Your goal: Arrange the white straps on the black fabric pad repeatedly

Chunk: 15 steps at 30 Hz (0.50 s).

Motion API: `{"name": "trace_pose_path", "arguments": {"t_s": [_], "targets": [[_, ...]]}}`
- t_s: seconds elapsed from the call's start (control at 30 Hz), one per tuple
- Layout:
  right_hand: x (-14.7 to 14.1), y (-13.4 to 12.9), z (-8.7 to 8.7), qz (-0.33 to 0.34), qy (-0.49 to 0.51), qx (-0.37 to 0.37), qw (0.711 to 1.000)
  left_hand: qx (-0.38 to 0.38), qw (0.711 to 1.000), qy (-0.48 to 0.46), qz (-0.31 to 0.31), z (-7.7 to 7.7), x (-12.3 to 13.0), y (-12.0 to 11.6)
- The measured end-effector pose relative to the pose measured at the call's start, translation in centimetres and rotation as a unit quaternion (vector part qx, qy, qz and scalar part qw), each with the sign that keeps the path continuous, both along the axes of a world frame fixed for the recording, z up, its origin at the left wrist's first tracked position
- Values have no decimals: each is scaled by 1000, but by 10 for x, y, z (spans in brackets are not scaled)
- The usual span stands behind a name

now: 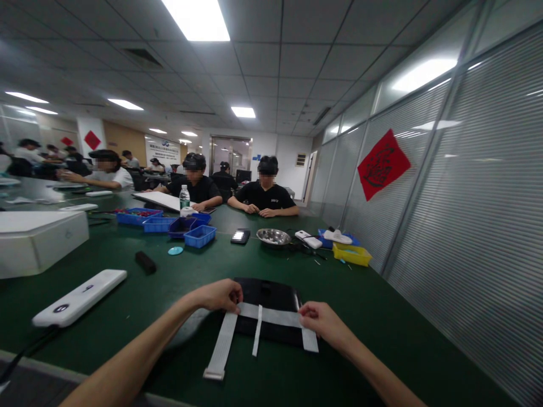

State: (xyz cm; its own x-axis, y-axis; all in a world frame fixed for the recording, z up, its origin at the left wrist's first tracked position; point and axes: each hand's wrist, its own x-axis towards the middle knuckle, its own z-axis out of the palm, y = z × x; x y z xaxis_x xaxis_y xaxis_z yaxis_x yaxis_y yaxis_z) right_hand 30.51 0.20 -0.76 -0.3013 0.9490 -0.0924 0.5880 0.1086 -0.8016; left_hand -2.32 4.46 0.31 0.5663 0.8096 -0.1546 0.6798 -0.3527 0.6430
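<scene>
A flat grey-white ribbon cable (275,317) lies across a black panel (265,289) on the green table. Its left leg bends down toward me and ends in a connector (214,373); a short leg hangs at the right. Between them, a narrow white strip (257,332) crosses the cable. My left hand (224,295) pinches the cable at its upper left bend, fingers closed. At the right bend, my right hand (319,319) pinches it between thumb and fingers. The panel's lower part is partly covered by the cable.
A white power bank (80,297) with a black lead lies left, near a dark block (145,263) and a white box (40,243). Farther off stand blue bins (200,236), a metal bowl (274,238) and a yellow tray (352,254). Two people sit across the table.
</scene>
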Motion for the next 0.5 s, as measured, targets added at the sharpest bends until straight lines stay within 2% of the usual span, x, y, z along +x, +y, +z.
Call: {"name": "trace_pose_path", "arguments": {"t_s": [0.23, 0.5], "targets": [[-8, -7, 8, -12, -32, 30, 999, 33, 999, 26, 0, -1, -1, 0], [-11, -8, 3, -10, -66, 88, 994, 71, 996, 53, 5, 4, 4, -9]]}}
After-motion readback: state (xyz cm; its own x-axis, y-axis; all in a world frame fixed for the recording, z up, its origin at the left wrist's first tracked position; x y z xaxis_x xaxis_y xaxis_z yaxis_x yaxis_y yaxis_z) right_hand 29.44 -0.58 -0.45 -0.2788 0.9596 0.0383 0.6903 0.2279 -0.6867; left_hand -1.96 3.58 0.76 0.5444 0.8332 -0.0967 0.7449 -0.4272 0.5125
